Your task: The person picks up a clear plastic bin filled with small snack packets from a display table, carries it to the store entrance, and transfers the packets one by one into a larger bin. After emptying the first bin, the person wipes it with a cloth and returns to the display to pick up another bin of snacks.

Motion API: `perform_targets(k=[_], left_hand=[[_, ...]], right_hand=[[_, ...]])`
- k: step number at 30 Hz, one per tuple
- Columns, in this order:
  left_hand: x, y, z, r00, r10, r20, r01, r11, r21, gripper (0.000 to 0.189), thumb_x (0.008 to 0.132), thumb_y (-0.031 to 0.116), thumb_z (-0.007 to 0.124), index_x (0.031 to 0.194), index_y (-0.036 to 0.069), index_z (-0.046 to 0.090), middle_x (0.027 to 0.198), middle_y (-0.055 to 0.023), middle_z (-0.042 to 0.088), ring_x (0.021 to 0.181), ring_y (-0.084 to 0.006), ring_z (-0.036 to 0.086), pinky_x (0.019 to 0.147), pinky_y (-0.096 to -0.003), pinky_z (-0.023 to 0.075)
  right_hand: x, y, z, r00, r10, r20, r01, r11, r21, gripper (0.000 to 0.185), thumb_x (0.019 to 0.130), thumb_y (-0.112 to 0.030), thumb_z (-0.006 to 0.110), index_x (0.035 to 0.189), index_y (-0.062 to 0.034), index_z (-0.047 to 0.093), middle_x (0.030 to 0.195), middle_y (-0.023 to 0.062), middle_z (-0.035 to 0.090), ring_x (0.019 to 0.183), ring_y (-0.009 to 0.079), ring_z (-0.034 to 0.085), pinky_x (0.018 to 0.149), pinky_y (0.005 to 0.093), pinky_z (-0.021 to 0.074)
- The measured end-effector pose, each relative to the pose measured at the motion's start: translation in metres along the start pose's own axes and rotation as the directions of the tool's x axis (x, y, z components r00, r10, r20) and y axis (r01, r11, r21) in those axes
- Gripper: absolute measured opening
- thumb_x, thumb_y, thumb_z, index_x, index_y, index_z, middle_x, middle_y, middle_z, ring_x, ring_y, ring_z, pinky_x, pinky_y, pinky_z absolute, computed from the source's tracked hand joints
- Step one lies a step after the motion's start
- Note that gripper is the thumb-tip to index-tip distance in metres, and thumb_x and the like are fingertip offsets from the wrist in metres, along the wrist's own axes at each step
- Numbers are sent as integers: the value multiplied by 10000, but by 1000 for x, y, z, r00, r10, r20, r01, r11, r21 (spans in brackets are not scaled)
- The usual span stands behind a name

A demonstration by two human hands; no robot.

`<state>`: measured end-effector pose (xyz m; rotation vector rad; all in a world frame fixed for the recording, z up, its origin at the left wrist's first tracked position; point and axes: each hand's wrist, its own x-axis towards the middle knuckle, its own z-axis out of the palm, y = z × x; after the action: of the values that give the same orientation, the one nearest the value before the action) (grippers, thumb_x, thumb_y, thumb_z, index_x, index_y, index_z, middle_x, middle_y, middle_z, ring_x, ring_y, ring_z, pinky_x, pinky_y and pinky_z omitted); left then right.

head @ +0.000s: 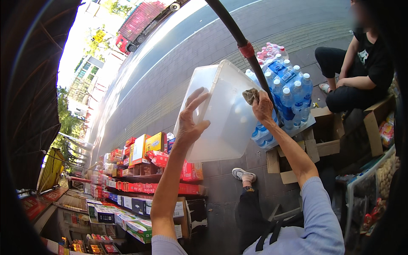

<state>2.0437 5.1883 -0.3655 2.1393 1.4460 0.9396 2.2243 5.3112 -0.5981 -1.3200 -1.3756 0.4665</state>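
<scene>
A translucent plastic bin [228, 127] is held up, tilted, before me above the paving. My left hand [191, 116] grips its left side near the rim, thumb and fingers spread along the edge. My right hand [264, 106] pinches a crumpled brown-grey rag [251, 95] at the bin's right edge; whether the rag touches the plastic is hard to tell. Close beyond that hand stand shrink-wrapped packs of bottled water [288, 89].
A dark pole [231, 22] slants down past the bin's right side. Boxed goods [140, 185] fill shelves on the left. Cardboard boxes [328, 127] lie at right, near a seated person [360, 70]. A clear tub of goods [357, 191] stands lower right. A red truck [143, 24] is on the road.
</scene>
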Motion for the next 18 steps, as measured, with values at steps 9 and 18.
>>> perform_targets(k=[9,18], left_hand=[[18,26,13,1000,-18,12,18,997,72,587,697,75,712,1272,149,615,1472,-107,429,1393,-314,348,1153,-447,264],[15,21,19,999,46,19,-48,993,109,453,845,151,683,1290,144,601,1460,-82,434,1384,-276,371,1148,-432,274]], right_hand=[[61,-109,6,640,515,570,-371,-443,816,244,940,-25,456,1161,76,477,1113,153,580,1008,243,608,899,368,531],[5,-182,-19,872,125,473,-431,-262,864,323,923,-27,462,1236,-3,538,1100,83,620,974,153,625,812,281,543]])
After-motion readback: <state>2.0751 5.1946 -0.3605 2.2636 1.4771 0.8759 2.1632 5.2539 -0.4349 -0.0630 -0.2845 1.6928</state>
